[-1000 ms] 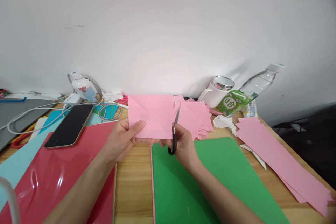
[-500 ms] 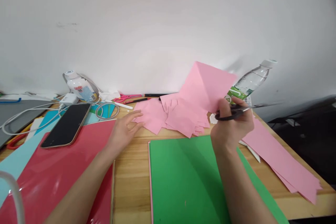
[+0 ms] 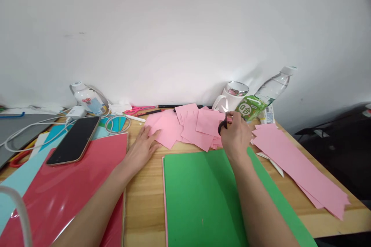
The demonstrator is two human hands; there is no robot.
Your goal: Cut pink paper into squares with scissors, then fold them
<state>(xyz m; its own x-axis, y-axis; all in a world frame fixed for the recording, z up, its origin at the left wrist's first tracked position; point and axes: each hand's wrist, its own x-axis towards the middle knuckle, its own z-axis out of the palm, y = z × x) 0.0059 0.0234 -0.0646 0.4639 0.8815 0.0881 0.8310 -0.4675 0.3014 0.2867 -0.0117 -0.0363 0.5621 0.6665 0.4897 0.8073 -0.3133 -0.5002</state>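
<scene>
My right hand (image 3: 237,136) grips a pair of scissors (image 3: 222,125) by the dark handle, its blades pointing up. It is over the right end of a loose pile of pink paper pieces (image 3: 166,127). A pink paper square (image 3: 209,122) lies on top, its right edge close to my fingers; whether they pinch it I cannot tell. My left hand (image 3: 141,147) rests with fingers spread at the pile's left end, fingertips on the paper. In front of the pile lies a stack of sheets topped by green paper (image 3: 203,193).
Long pink strips (image 3: 298,166) lie at the right. Behind stand a white mug (image 3: 230,98), a green package (image 3: 249,107) and a tilted water bottle (image 3: 274,87). At the left, a phone (image 3: 74,139) rests on a red plastic-covered pack (image 3: 84,177), near cables and a white bottle (image 3: 89,98).
My right hand has moved left and lowered towards the pile, the scissors' blades turning from right to up. The pink paper it held up is no longer raised. My left hand has shifted slightly down.
</scene>
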